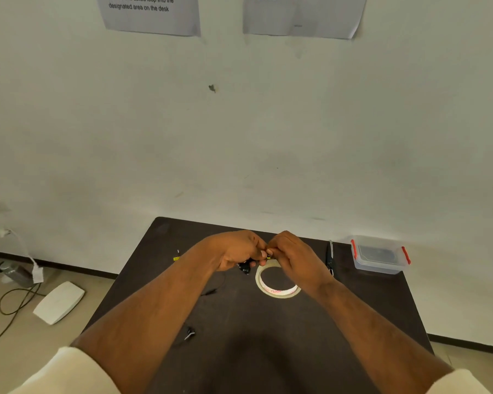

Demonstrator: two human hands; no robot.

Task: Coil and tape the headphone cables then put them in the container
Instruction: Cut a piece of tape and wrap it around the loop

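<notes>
two bare hands meet above a dark table (268,351). the left hand (234,251) curls its fingers around a black bundle of headphone cable (244,267), and the right hand (293,257) pinches the same bundle at its top, fingertips nearly touching the left's (what exactly sits between them is too small to tell). a roll of pale tape (276,291) lies flat just below the hands. scissors (330,257) rest to the right, beside a clear container (379,255) with red clips. printed sheets (151,15) hang on the white wall.
</notes>
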